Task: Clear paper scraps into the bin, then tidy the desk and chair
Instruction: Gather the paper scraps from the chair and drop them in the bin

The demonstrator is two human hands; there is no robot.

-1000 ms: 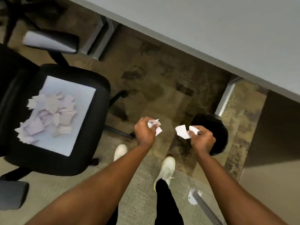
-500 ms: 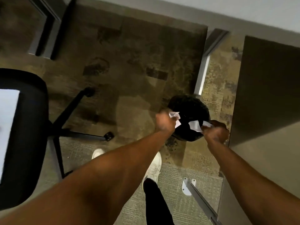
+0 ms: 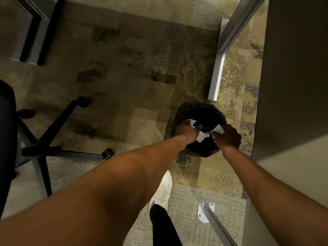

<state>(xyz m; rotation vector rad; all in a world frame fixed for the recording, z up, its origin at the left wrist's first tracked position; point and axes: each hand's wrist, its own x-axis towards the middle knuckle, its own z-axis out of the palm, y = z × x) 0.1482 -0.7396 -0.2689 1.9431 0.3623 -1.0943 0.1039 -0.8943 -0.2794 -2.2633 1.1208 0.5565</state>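
A round black bin (image 3: pixel 198 107) stands on the carpet under the desk, beside a metal desk leg. Both my hands hover over its mouth. My left hand (image 3: pixel 186 129) is closed on white paper scraps (image 3: pixel 192 122), and one scrap (image 3: pixel 201 136) hangs below its fingers. My right hand (image 3: pixel 228 137) is closed on another white scrap (image 3: pixel 218 129). The two hands almost touch above the bin. The black office chair (image 3: pixel 7 132) is at the left edge; only the rim of its seat and its wheeled base show.
The chair's base (image 3: pixel 58 150) with castors spreads across the floor at left. Metal desk legs (image 3: pixel 216 77) rise behind the bin, and a foot plate (image 3: pixel 204 212) lies near my white shoe (image 3: pixel 162 190). A grey desk panel (image 3: pixel 292 68) fills the right side.
I have stepped toward the bin and leaned down. Both hands moved from beside the chair to directly over the bin's mouth, still holding scraps. The chair slid out of view to the left.
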